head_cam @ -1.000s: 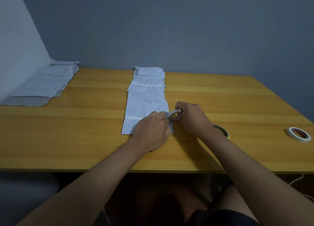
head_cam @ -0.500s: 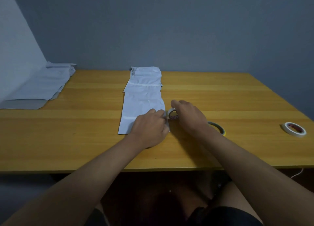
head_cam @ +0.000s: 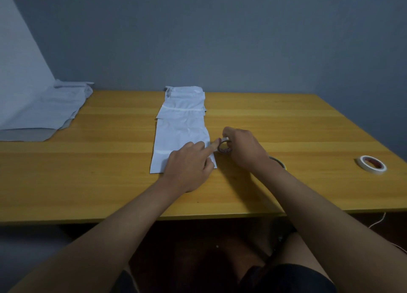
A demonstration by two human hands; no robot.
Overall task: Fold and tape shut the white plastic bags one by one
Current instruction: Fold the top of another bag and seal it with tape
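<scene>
Head view shows me the long yellow wooden tabletop (head_cam: pixel 286 121) first, and on it, running away from me down the middle, the folded white plastic bag (head_cam: pixel 180 136), a narrow flat strip with a white band of tape across it near the close end and another further up. At the far left corner lies a loose stack of white plastic bags (head_cam: pixel 44 114), not yet folded as far as I can judge. What has changed over the last second: my left hand (head_cam: pixel 187 162), which lay bunched against the tape roll, now has its forefinger stretched out and pressing on the bag's right edge, while my right hand (head_cam: pixel 242 147) has drawn the small white roll of tape with a red core (head_cam: pixel 224 147) a little off to the right, fingers curled round it and gripping it. I read that as the tape end being pinned down and pulled out, so the close fold is about to be sealed; the strip itself is too thin to make out. A thin yellow-rimmed tape ring (head_cam: pixel 279 162) peeps from behind my right wrist, and a wider white tape roll (head_cam: pixel 371 164) lies well apart near the right edge.
</scene>
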